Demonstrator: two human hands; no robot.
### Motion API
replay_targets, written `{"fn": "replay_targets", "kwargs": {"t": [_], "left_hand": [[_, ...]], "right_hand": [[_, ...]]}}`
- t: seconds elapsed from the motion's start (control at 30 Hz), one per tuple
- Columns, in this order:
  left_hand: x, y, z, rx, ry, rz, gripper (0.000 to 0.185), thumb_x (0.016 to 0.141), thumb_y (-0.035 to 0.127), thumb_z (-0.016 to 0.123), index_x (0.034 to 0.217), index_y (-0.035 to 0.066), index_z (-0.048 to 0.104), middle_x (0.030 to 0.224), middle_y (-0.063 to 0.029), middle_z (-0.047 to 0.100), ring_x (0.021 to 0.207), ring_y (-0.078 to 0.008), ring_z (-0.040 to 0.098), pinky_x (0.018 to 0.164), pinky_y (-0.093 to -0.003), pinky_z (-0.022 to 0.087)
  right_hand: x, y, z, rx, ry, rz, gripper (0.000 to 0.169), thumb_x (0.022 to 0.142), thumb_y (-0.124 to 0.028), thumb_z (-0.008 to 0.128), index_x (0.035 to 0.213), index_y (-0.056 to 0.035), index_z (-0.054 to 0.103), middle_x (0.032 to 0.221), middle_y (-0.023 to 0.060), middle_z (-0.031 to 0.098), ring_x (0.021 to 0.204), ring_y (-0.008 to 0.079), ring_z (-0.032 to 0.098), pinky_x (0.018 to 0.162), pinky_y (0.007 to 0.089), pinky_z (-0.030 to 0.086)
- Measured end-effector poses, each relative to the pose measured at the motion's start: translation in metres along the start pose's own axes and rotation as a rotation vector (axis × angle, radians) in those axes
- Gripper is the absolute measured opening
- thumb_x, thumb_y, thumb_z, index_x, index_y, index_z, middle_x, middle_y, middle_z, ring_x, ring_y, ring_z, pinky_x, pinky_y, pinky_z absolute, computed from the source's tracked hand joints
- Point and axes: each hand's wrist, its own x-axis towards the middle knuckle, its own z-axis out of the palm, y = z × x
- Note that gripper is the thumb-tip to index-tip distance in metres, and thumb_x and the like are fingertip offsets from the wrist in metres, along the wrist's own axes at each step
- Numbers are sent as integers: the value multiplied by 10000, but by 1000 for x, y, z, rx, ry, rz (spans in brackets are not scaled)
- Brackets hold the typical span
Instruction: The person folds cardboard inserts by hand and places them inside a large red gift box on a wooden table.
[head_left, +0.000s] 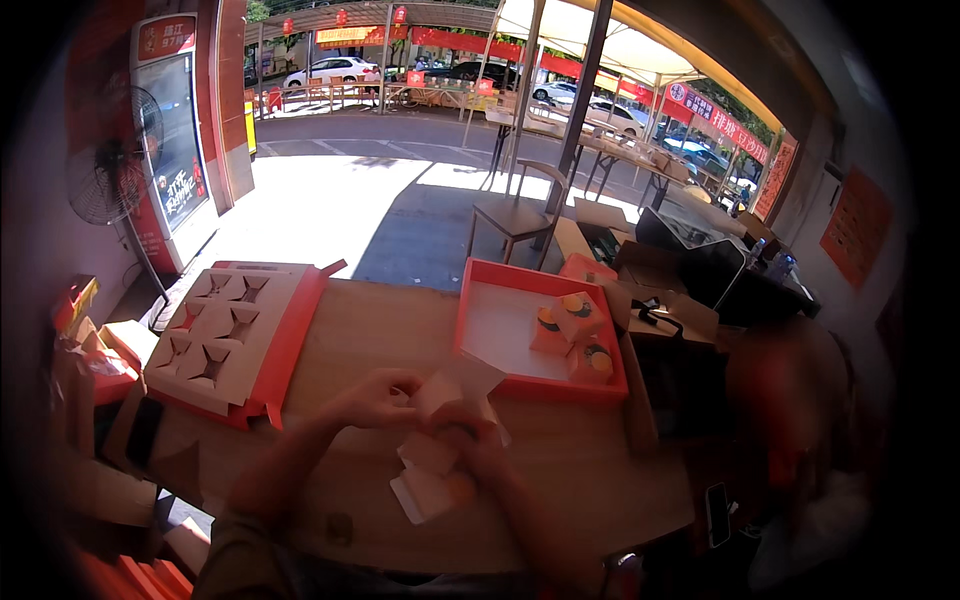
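Over the front middle of the wooden table (375, 322), a partly folded small paperboard box (437, 395) is held between both my hands. My left hand (377, 403) pinches its left side with bent fingers. My right hand (474, 448) grips it from the right and below, and one pale flap stands up above the fingers. Below the hands is more folded paperboard (427, 487) with an orange patch; whether it joins the held box I cannot tell. Beyond my right hand, a red shallow tray (541, 390) holds three small printed boxes (577, 315) grouped at its right.
On the table's left lies a red carton with a slotted cardboard insert (262, 300). An open cardboard box (641, 405) stands right of the tray, near a blurred person (787, 397). A phone (718, 515) lies at lower right. A chair (517, 217) stands beyond the table.
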Motion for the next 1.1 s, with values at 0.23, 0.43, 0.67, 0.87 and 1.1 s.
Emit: {"fn": "replay_targets", "kwargs": {"t": [0.23, 0.43, 0.67, 0.87, 1.1], "left_hand": [[-3, 37, 22, -338, 122, -23, 835, 851, 173, 774, 1491, 28, 257, 1214, -141, 587, 1016, -180, 634, 863, -310, 525], [3, 26, 27, -272, 240, -58, 835, 838, 192, 789, 1479, 19, 282, 1222, -135, 584, 1012, -165, 628, 850, -305, 522], [9, 3, 28, -583, 25, -241, 728, 864, 254, 755, 1435, 18, 371, 1256, -104, 581, 1109, -155, 583, 898, -307, 507], [3, 26, 35, -400, 235, -187, 742, 881, 296, 729, 1469, 73, 336, 1404, -165, 454, 1174, -216, 552, 920, -359, 508], [-8, 41, 21, 294, 188, -37, 675, 863, 387, 713, 1416, 127, 427, 1331, -234, 444, 1092, -361, 569, 894, -432, 488]], "right_hand": [[-6, -16, 9, 218, 125, 68, 314, 955, -157, 591, 1241, -25, 586, 1143, 63, 634, 1036, 153, 604, 883, 313, 515], [-2, 2, 4, 277, 163, 42, 394, 976, -100, 535, 1356, -32, 453, 1249, 92, 563, 1136, 177, 560, 967, 346, 484], [1, 8, -1, 478, 226, 71, 364, 972, -98, 561, 1309, -9, 456, 1200, 91, 565, 1091, 161, 568, 924, 320, 502], [4, 6, 4, 517, 249, 104, 328, 974, -123, 558, 1274, -18, 476, 1184, 83, 571, 1047, 148, 578, 914, 319, 508], [-5, -11, 9, 414, 273, 157, 318, 955, -119, 538, 1253, -27, 477, 1171, 82, 568, 1033, 157, 581, 896, 337, 517]]}}
